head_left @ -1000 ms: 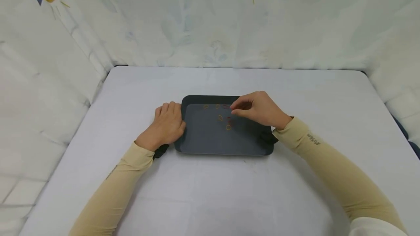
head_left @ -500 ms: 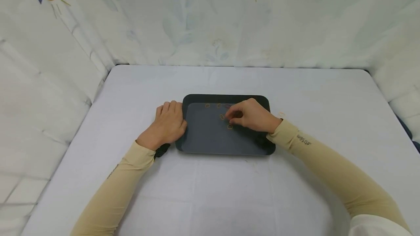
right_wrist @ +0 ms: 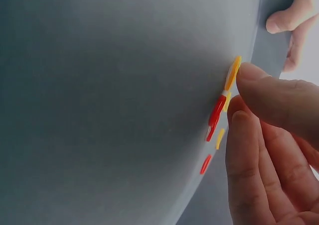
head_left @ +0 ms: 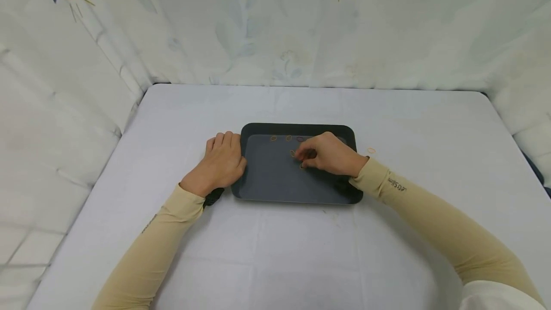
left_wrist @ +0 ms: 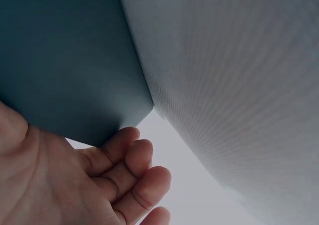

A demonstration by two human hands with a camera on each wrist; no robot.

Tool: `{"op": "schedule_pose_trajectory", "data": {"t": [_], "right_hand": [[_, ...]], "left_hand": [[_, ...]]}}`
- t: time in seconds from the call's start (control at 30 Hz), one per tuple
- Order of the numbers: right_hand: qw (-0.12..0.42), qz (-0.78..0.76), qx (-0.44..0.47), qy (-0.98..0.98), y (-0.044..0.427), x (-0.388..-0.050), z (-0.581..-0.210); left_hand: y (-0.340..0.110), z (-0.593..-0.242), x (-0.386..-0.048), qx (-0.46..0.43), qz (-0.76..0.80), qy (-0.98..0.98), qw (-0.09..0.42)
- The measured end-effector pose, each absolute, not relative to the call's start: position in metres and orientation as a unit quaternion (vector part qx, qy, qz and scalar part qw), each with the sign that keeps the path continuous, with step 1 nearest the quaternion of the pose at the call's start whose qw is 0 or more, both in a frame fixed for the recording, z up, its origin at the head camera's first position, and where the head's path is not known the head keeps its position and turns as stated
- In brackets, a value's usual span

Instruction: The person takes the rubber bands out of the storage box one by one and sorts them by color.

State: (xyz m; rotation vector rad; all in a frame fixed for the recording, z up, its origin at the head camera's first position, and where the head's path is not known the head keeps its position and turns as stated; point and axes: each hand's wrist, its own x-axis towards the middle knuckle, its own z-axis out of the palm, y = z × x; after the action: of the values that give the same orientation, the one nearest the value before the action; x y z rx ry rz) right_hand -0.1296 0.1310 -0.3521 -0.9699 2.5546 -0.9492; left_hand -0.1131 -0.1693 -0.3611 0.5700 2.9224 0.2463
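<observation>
Left hand [head_left: 220,159] grips tray [head_left: 275,181] at nine o'clock; right hand [head_left: 327,153] released, thumb and fingers parted, near yellow ring [right_wrist: 233,74]; orange ring [head_left: 371,150] outside, three o'clock

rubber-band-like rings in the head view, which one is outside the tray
The thin orange oval ring on the white table, just right of the dark grey rectangular tray; the other visible rings are all inside the tray.

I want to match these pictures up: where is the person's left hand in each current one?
Head: the left hand is left of centre, at the left end of the dark tray.
Left wrist: lower left, palm showing.
Right wrist: upper right corner, partly cut off.
Shared landmark: the tray, in all three.
</observation>
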Motion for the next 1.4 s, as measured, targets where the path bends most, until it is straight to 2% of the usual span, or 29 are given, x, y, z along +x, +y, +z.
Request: {"op": "schedule_pose_trajectory", "data": {"t": [0.6,1.4], "right_hand": [[0.133,-0.314,-0.344,0.875,0.1308,-0.13,-0.3537],[0.109,-0.304,-0.347,0.881,0.1363,-0.1253,-0.3506]], "left_hand": [[-0.1679,-0.3609,-0.1127,0.187,0.079,0.976,0.078],[-0.1672,-0.3672,-0.1217,0.19,0.084,0.974,0.088]]}}
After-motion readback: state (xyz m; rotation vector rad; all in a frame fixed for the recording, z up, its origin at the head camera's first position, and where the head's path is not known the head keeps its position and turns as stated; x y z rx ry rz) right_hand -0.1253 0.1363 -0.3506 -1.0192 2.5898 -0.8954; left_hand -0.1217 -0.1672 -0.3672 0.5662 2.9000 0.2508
